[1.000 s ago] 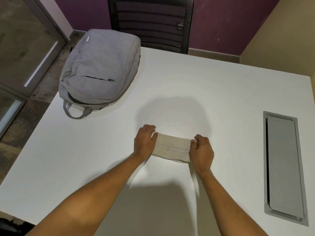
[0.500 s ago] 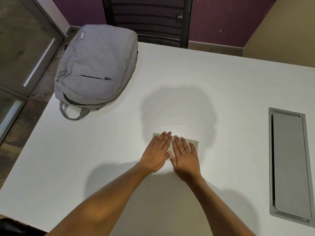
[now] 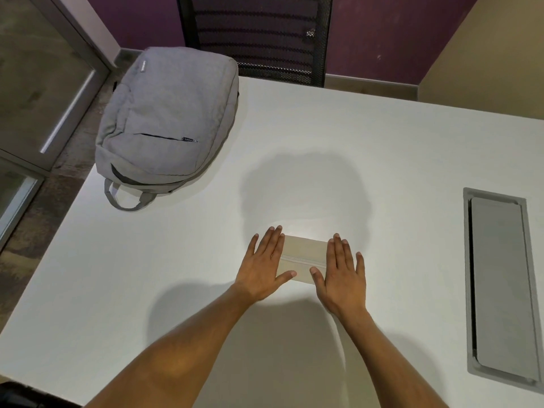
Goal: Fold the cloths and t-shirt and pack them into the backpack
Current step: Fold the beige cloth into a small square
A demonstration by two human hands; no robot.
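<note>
Forearms of mine reach up from the near edge of the white table (image 3: 117, 290), bare, leading to both hands laid flat with fingers straight. Between them lies the folded beige cloth (image 3: 303, 256), a small rectangle with a stitched stripe running across its middle. My left hand (image 3: 265, 266) covers the cloth's left end, palm down, its thumb stretched out along the near edge. My right hand (image 3: 341, 275) presses the right end in the same manner, thumb pointing inward toward the other thumb. The two hands are apart, with the middle of the cloth bare between them; neither curls round anything.

Off to the right, well apart from my hands, a grey cable hatch (image 3: 500, 287) is set flush in the tabletop. Farther away to the left, the grey backpack (image 3: 167, 119) lies flat on the table's far corner, its carry handle toward me and its front pocket zip closed. Beyond the table's far edge stands a black mesh chair (image 3: 256, 36) against a purple wall.
</note>
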